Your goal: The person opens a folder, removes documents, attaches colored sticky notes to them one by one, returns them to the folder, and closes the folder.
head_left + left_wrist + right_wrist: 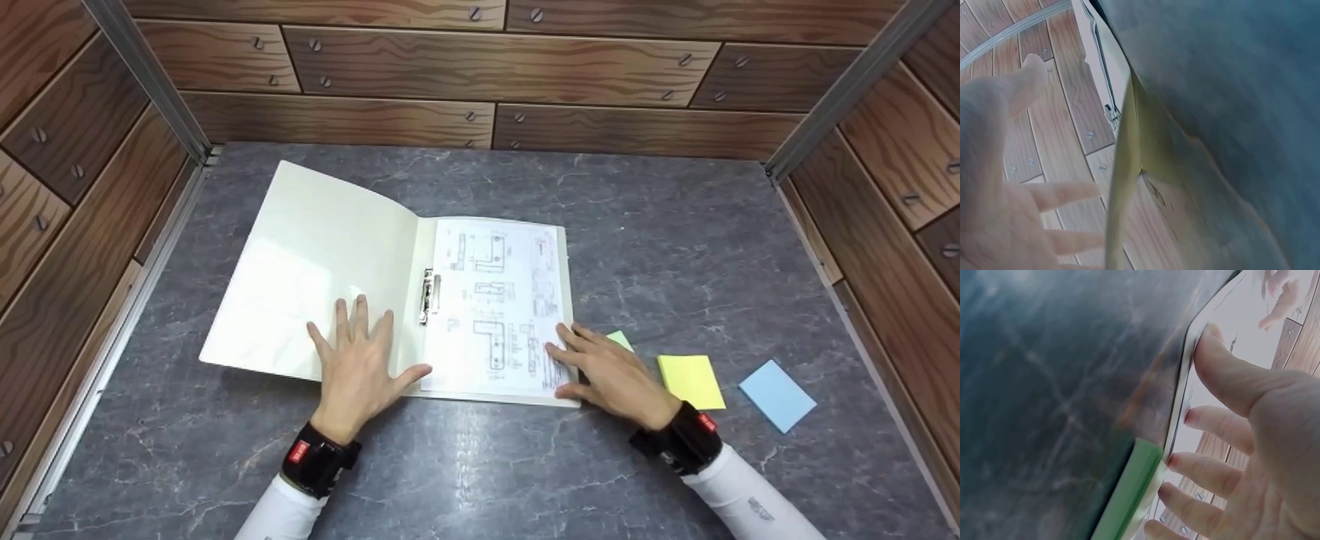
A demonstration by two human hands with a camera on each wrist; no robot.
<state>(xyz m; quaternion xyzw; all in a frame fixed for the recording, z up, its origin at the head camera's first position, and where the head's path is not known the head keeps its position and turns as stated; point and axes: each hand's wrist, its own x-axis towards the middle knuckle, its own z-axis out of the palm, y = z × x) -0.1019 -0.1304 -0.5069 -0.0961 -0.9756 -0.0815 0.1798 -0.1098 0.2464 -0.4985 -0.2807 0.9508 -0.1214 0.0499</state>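
A cream file folder (pixel 300 232) lies spread out on the table, its left cover slightly raised. A metal clip (pixel 427 296) sits near its spine, and a sheet with technical drawings (pixel 487 300) covers the right side. Over the lower part of the left cover, my left hand (pixel 356 375) spreads its fingers, thumb pointing toward the sheet. My right hand (pixel 615 379) rests at the lower right edge of the folder, fingertips on the sheet's margin. In the right wrist view its fingers (pixel 1213 475) line the folder's edge, close to a green sticky-note pad (pixel 1129 495).
A yellow sticky-note pad (pixel 691 382) lies right of the right hand, with a blue pad (pixel 778 395) farther right. The green pad is partly hidden behind the right hand in the head view. Wood-patterned walls (pixel 495 67) enclose the grey marbled table (pixel 675 247).
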